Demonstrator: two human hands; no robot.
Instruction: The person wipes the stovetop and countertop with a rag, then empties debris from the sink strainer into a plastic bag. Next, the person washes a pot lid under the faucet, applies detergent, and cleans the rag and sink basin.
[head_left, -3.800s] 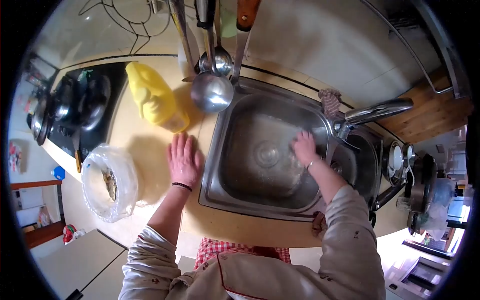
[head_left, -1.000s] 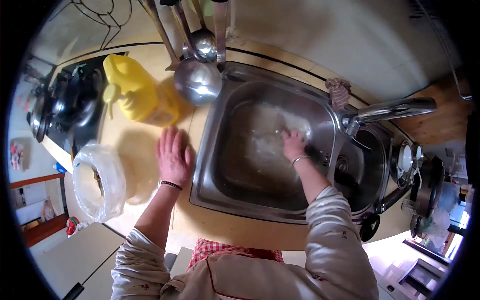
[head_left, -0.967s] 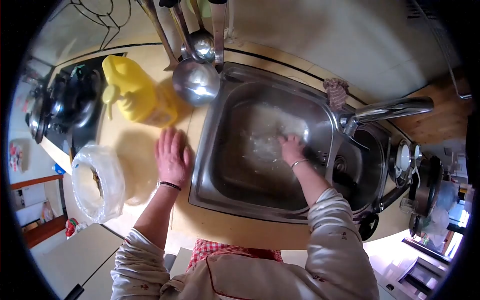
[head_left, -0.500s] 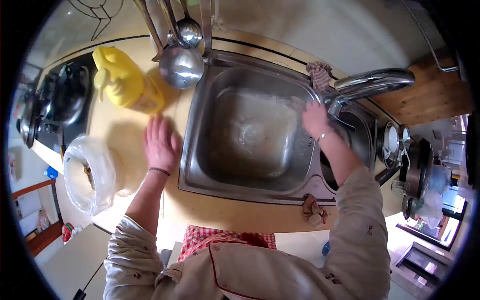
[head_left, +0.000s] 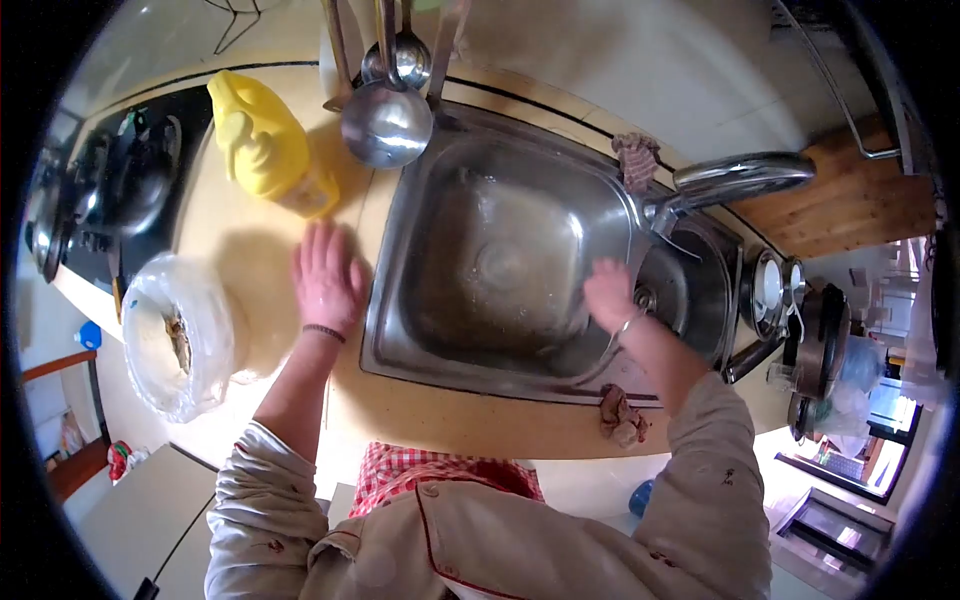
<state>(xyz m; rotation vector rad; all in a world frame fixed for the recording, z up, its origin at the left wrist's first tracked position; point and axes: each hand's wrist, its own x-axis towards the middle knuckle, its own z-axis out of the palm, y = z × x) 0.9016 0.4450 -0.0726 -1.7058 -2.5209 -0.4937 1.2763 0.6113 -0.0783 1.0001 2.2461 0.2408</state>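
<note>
My left hand (head_left: 328, 282) lies flat with its fingers spread on the counter, just left of the sink. Beyond its fingertips stands a yellow jug (head_left: 268, 145). My right hand (head_left: 608, 294) is over the right side of the large sink basin (head_left: 420, 330), near the divider. Its fingers look bent but blurred, and anything inside them is hidden. Shallow, cloudy water (head_left: 500, 270) covers the basin floor. Above this hand, the chrome faucet (head_left: 745, 172) points right, and a striped cloth (head_left: 636, 160) hangs at its base.
A bag-lined bin (head_left: 145, 350) sits left of my left hand, with a stove (head_left: 135, 190) behind it. Ladles (head_left: 388, 125) hang over the sink's back left corner. A crumpled rag (head_left: 622, 415) lies on the front edge. Pots (head_left: 825, 330) stand at the right.
My right hand has moved from beside the faucet base toward me, to the basin's right side. The splashing in the water has settled. My left hand stays flat on the counter. The view has shifted slightly.
</note>
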